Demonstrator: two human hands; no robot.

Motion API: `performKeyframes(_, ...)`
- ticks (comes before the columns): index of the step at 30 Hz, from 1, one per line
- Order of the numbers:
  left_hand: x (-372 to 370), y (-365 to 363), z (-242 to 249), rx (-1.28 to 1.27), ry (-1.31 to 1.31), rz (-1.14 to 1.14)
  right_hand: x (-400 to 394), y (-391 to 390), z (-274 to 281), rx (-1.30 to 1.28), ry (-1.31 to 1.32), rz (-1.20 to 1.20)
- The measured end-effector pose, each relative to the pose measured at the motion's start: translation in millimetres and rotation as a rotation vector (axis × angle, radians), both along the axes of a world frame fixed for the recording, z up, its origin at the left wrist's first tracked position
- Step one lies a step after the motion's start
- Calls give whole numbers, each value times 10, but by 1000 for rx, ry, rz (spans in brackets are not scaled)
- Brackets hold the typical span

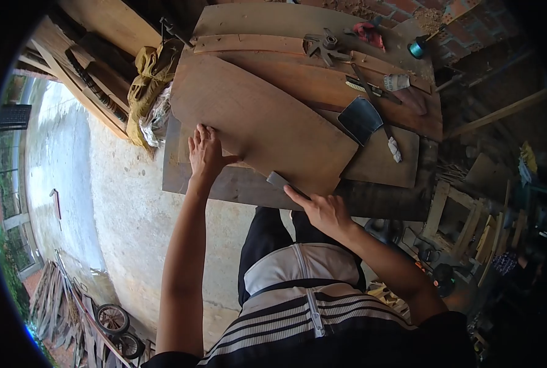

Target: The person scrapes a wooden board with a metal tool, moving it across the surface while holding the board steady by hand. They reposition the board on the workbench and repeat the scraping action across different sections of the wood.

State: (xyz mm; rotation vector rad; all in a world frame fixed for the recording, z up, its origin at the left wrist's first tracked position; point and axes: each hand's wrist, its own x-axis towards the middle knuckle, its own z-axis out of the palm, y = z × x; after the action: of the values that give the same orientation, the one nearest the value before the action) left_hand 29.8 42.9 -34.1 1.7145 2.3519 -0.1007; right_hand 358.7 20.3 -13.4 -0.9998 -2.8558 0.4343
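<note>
A large thin sheet of brown plywood [255, 113] lies at an angle over other boards on the workbench [249, 190]. My left hand [206, 153] rests flat at its near left edge, fingers spread and thumb pointing right. In my right hand [323, 211] is a scraper [277, 179] with a short grey blade, its handle mostly hidden by my fingers. My index finger stretches along the tool. The blade sits right at the near edge of the plywood, to the right of my left hand.
Right of the sheet lies a dark square pan [360, 119], beside a white-wrapped handle [394, 149]. Behind are a brush [356, 84], a metal star-shaped part [327, 46], red cloth [371, 35] and a teal spool [416, 49]. A yellow sack [148, 86] stands left; wood scraps [469, 227] lie right.
</note>
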Motion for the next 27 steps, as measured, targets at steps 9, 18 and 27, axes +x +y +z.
performKeyframes(9, 38, -51, -77, 35, 5, 68, 609, 58, 169, -139, -218, 123)
performKeyframes(18, 48, -120, -68, 51, -74, 135, 373, 115, 86, -70, -180, 140)
performKeyframes(27, 36, -56, -105, 46, -72, 148, 507, 2, 213, -111, -194, 107)
